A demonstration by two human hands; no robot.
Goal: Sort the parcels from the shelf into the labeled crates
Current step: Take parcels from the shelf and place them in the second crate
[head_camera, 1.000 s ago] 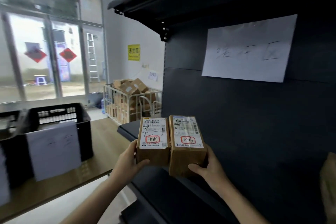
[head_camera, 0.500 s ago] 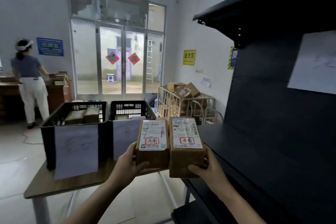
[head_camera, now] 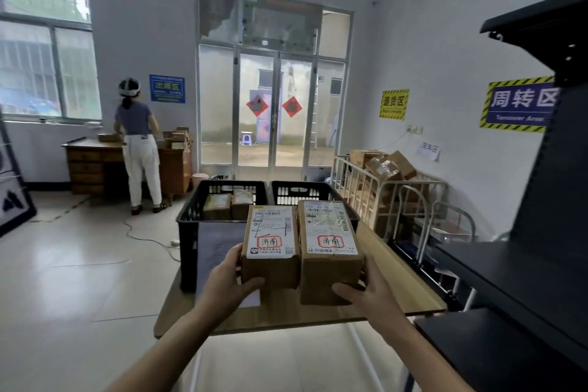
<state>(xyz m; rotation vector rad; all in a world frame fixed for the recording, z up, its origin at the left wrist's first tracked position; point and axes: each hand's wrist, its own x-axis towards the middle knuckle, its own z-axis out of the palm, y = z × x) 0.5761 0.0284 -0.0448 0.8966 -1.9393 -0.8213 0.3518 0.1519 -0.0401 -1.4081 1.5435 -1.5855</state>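
Two brown cardboard parcels with white shipping labels and red-stamped marks are held side by side in front of me. My left hand point(head_camera: 229, 283) grips the left parcel point(head_camera: 271, 245). My right hand point(head_camera: 369, 291) grips the right parcel point(head_camera: 329, 251), which is slightly taller. Behind them, two black plastic crates stand side by side on a wooden table point(head_camera: 397, 283). The left crate point(head_camera: 191, 226) holds two small parcels point(head_camera: 229, 205) and has a paper sheet on its front. The right crate point(head_camera: 305, 191) is mostly hidden by the parcels.
The dark metal shelf point(head_camera: 521, 274) stands at my right. A white wire cage trolley point(head_camera: 391, 191) full of boxes sits behind the table by the right wall. A person point(head_camera: 138, 143) works at a wooden desk point(head_camera: 92, 165) at the back left. A cable lies on the floor.
My view has swung left from the shelf to face the table and crates. Both hands have kept hold of the two parcels, which now sit in front of the crates.
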